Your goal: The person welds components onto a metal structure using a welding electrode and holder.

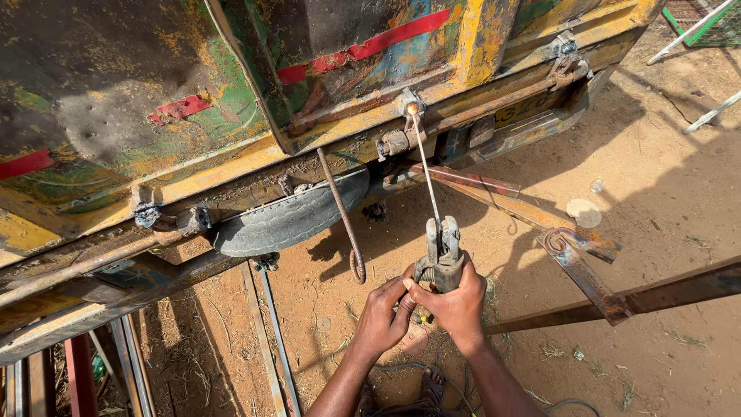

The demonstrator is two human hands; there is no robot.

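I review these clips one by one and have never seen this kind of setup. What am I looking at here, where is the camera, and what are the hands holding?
This is one view from a camera on the person's head, looking down. No robot: two bare hands. The right hand and left hand together grip a grey metal clamp-style welding holder. A thin straight welding rod runs from it up to a glowing tip on the rusty yellow-and-green painted vehicle body. Below lie sandy ground, a worn black tyre piece and rusty steel bars.
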